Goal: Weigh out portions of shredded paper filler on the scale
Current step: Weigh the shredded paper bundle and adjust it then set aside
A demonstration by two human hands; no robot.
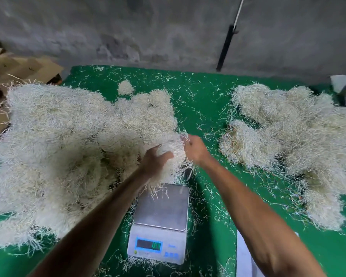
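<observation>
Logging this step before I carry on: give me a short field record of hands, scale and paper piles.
left hand: grips a clump of shredded paper
right hand: pinches the same clump from its right side
clump: held over the far end of the scale, strands hanging to the pan
scale display: lit, digits unreadable
big pile: left of scale
smaller heaps: right of scale
table: green, strewn with stray shreds

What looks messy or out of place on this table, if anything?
Loose shreds are scattered all over the green table cover, between the big pile and the smaller clumps, and around the scale. Otherwise nothing odd: both hands hold a clump over the pan.
</observation>
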